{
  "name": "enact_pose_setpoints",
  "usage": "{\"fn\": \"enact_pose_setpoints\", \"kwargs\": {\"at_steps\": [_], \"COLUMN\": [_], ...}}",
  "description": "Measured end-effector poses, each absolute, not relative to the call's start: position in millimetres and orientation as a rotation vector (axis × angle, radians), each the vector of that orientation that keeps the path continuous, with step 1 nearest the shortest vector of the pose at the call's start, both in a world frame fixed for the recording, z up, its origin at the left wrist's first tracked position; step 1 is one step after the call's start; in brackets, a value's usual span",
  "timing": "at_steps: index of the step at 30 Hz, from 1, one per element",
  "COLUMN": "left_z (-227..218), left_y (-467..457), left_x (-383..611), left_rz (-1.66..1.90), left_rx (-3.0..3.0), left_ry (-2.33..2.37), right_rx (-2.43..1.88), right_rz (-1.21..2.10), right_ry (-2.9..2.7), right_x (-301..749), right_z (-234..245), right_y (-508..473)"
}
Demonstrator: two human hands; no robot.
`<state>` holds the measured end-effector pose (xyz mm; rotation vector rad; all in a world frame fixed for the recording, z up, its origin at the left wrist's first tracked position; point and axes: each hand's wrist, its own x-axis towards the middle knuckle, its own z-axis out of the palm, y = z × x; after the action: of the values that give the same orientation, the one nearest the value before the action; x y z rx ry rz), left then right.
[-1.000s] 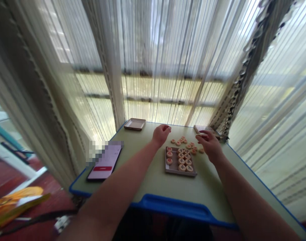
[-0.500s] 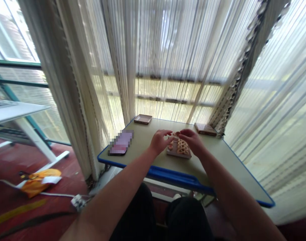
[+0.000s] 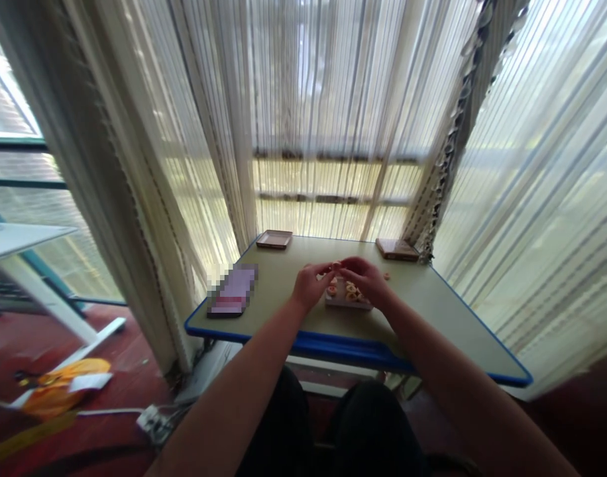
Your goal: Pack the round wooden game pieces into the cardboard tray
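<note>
A small grey tray (image 3: 347, 304) with several round wooden chess pieces (image 3: 352, 291) sits in the middle of a pale green table (image 3: 447, 321). My left hand (image 3: 308, 285) and my right hand (image 3: 364, 278) hover over the tray's far edge, fingertips almost touching. Both hands have curled, pinched fingers; whether a piece is in them is too small to see. One loose piece (image 3: 386, 276) lies just right of my right hand.
A phone (image 3: 232, 297) lies at the table's left edge. A shallow tray (image 3: 274, 239) and a wooden box (image 3: 397, 249) stand at the back corners. Sheer curtains (image 3: 328, 119) hang behind. A power strip (image 3: 154, 421) and yellow bag (image 3: 59, 391) lie on the red floor.
The view has pulled back from the table. My hands came together over the tray; the right hand moved left from the wooden box, and most loose pieces beyond the tray are out of sight.
</note>
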<state>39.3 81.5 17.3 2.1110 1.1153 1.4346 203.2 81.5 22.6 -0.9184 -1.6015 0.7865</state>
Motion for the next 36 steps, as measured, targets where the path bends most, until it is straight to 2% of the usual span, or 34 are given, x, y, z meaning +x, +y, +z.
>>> {"fn": "enact_pose_setpoints", "kwargs": {"at_steps": [15, 20, 27, 36], "left_z": [8.9, 10.5, 12.3, 16.1], "left_y": [87.5, 86.7, 81.2, 78.9], "left_x": [41.8, 40.8, 38.5, 38.6], "left_rz": [1.311, 1.336, 0.761, 0.711], "left_rx": [1.918, 2.04, 2.156, 2.158], "left_ry": [0.967, 1.225, 1.296, 1.384], "right_rx": [-1.057, -1.178, -1.187, -1.231], "right_rz": [-0.013, -0.072, -0.099, -0.103], "right_ry": [-2.097, -2.171, -2.338, -2.367], "right_x": [217.0, 223.8, 209.0, 202.4], "right_z": [29.1, 26.3, 26.5, 25.1], "right_y": [76.9, 79.5, 74.8, 73.3]}}
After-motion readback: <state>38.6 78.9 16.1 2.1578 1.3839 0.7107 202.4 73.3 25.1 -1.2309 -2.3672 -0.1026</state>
